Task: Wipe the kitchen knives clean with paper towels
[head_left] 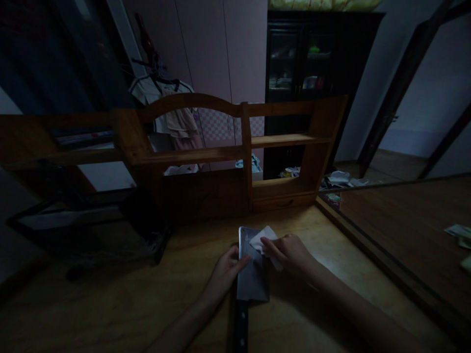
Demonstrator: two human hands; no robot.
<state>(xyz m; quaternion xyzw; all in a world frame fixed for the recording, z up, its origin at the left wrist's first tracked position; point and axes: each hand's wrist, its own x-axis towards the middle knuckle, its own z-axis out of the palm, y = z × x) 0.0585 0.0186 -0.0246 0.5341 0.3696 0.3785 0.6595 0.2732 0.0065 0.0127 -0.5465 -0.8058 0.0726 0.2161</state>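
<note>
A cleaver [253, 279] with a broad grey blade and a black riveted handle is over the wooden desk [176, 304], its handle toward me. My left hand [227, 269] grips the blade from its left edge, thumb on the flat face and fingers passing underneath. A folded white tissue [265, 238] is pinched in my right hand [289, 252] and rests against the upper right part of the blade. The fingertips of my left hand are hidden beneath the steel. Whether the cleaver touches the desk cannot be made out.
A wooden shelf unit [191, 157] with a small drawer [281, 202] stands along the desk's back. At the left is a dark-framed rack or cart [91, 220], dim and hard to make out. To the right, beyond the desk's edge, lies a brown surface [408, 220].
</note>
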